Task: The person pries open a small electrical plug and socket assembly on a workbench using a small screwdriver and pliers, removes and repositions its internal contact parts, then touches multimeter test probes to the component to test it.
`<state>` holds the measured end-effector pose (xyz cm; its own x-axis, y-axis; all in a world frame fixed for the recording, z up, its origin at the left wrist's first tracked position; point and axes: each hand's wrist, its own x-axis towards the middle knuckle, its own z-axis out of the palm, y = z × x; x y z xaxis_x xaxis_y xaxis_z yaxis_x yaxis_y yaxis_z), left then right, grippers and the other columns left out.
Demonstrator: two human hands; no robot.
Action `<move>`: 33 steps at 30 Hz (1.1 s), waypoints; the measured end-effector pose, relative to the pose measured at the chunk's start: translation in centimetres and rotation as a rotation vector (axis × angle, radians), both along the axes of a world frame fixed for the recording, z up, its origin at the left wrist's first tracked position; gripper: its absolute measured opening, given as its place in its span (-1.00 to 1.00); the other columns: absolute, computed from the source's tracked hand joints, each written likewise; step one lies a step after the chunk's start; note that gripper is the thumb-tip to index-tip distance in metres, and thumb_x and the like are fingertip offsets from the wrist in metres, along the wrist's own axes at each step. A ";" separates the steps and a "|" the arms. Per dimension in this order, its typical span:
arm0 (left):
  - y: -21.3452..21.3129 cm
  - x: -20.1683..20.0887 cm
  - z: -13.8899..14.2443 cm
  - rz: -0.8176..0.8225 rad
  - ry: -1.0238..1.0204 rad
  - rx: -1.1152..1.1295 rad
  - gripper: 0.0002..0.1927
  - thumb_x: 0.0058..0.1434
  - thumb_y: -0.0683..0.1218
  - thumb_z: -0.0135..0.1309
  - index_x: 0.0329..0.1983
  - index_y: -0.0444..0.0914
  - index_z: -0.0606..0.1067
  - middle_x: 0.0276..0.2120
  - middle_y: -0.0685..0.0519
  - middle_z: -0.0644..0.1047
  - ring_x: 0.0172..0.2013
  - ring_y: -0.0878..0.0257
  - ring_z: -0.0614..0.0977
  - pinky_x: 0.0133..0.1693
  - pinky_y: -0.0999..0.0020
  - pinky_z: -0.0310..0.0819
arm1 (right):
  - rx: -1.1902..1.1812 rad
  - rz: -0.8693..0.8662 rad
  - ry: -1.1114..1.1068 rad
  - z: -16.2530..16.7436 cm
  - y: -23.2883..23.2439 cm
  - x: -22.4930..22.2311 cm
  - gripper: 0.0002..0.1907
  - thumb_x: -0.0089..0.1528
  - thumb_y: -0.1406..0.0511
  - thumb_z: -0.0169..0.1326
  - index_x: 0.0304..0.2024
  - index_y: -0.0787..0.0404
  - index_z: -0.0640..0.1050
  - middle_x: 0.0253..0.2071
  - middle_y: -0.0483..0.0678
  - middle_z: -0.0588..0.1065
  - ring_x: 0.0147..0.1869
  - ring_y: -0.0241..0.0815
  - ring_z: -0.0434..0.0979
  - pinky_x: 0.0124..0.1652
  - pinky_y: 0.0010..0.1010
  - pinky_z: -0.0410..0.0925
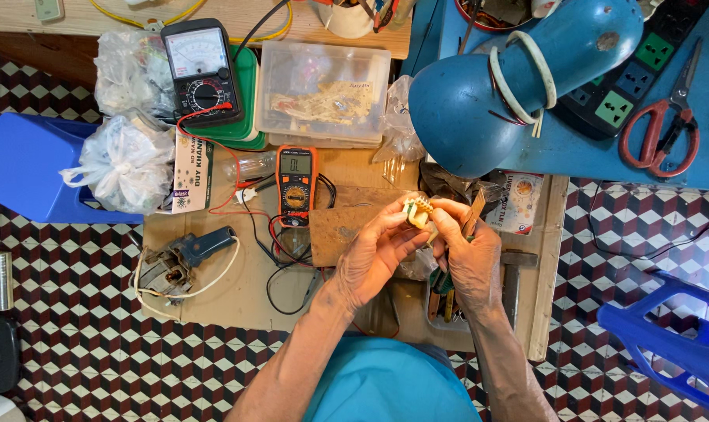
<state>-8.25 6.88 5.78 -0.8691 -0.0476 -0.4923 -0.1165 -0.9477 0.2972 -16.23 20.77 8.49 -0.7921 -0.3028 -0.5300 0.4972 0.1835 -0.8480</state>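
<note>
Small cream transformer coil (419, 209): pinched between fingers of left hand (374, 254) and right hand (468, 254), above the counter (229, 289). Clear lidded box (323, 94) behind; white tied bag (124, 164) left; white-and-green label card (192, 172) beside it.

Bare cardboard left of left hand (374, 254) (wires cross it); big blue metal lamp shade (479, 101) crowds above both hands.
</note>
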 end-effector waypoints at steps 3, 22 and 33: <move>0.1 0.2 -0.7 0.006 -0.019 0.038 -0.50 0.37 -0.09 -0.02 0.36 -0.33 0.36 0.09 -0.01 0.53 0.03 0.23 0.59 0.15 0.31 0.51 | -0.016 -0.001 0.006 0.1 0.0 0.1 -0.69 0.33 0.21 0.10 0.05 0.23 0.61 -0.58 -0.16 0.40 -0.59 -0.45 0.30 -0.60 -0.61 0.15; 0.0 0.0 -0.5 0.031 -0.046 0.052 -0.53 0.35 -0.13 0.01 0.32 -0.31 0.36 0.08 -0.04 0.52 0.04 0.22 0.60 0.13 0.30 0.54 | -0.006 -0.006 0.002 -0.3 0.1 0.0 -0.66 0.34 0.22 0.10 0.10 0.24 0.58 -0.55 -0.16 0.40 -0.56 -0.45 0.30 -0.58 -0.60 0.17; -0.2 -0.2 -0.4 0.059 -0.063 -0.167 -0.45 0.29 -0.18 0.10 0.35 -0.34 0.33 0.05 -0.03 0.52 0.03 0.25 0.61 0.17 0.36 0.50 | 0.080 0.227 0.059 0.5 2.1 0.6 -0.34 0.42 -0.02 -0.33 0.40 0.21 0.36 -0.28 -0.03 0.50 -0.49 -0.42 0.33 -0.54 -0.56 0.23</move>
